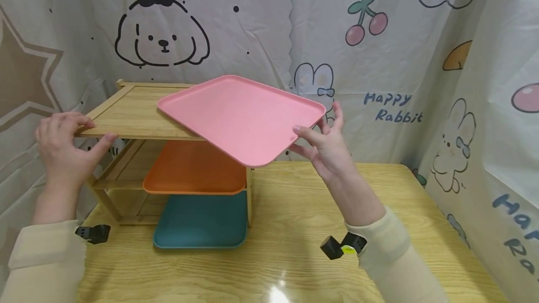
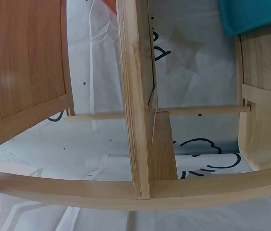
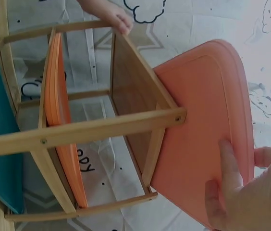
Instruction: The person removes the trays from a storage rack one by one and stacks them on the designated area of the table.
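My right hand [image 1: 332, 151] holds a pink tray [image 1: 248, 116] by its right edge, thumb on the upper face and fingers beneath. The tray is turned at an angle, its left part over the top board of a wooden three-tier rack [image 1: 139, 106] and its near corner jutting past the front. From the right wrist view, the tray's underside [image 3: 198, 110] shows with fingers spread against it. My left hand [image 1: 67, 144] grips the top board's front left corner, fingers on top and thumb at the front edge.
An orange tray [image 1: 198, 167] lies on the rack's middle tier. Below it, a teal tray [image 1: 202, 223] sticks out at the front of the bottom tier. The rack stands on a wood-grain table [image 1: 294, 228], with printed cloth [image 1: 252, 22] hanging behind and at both sides.
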Demonstrator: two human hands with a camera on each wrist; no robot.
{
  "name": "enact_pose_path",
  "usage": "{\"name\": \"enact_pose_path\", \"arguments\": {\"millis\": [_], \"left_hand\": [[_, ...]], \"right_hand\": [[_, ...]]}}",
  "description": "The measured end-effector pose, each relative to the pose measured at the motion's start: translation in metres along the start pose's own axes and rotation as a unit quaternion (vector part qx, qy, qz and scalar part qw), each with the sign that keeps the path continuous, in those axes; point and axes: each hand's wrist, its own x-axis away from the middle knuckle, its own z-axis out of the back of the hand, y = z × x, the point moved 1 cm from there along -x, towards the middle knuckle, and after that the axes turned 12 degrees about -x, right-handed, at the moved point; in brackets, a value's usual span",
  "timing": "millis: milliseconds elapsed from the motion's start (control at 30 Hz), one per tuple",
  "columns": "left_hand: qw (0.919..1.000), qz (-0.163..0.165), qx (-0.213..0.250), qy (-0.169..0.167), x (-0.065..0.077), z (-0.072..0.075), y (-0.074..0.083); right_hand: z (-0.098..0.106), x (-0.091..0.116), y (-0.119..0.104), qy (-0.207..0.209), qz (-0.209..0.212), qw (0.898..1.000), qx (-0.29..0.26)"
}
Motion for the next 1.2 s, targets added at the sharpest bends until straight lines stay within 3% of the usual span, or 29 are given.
{"name": "enact_pose_path", "arguments": {"millis": [467, 633, 833, 1067, 1200], "left_hand": [[0.9998, -0.008, -0.01, -0.012, -0.003, 0.005, 0.004], [0.9987, -0.037, -0.031, -0.015, -0.004, 0.009, 0.011], [0.9969, -0.066, -0.039, -0.02, -0.002, 0.005, 0.018], [0.9982, -0.05, -0.027, -0.018, -0.001, -0.001, 0.019], [0.9987, -0.04, -0.029, -0.011, -0.001, -0.002, 0.023]], "right_hand": [[0.01, 0.001, -0.009, 0.018, -0.001, 1.0, 0.014], [0.02, 0.0, -0.017, 0.035, -0.013, 0.999, 0.019], [0.031, -0.001, -0.027, 0.046, -0.034, 0.998, -0.02], [0.033, 0.005, -0.036, 0.019, -0.061, 0.998, -0.015], [0.037, 0.007, -0.043, 0.019, -0.055, 0.998, 0.003]]}}
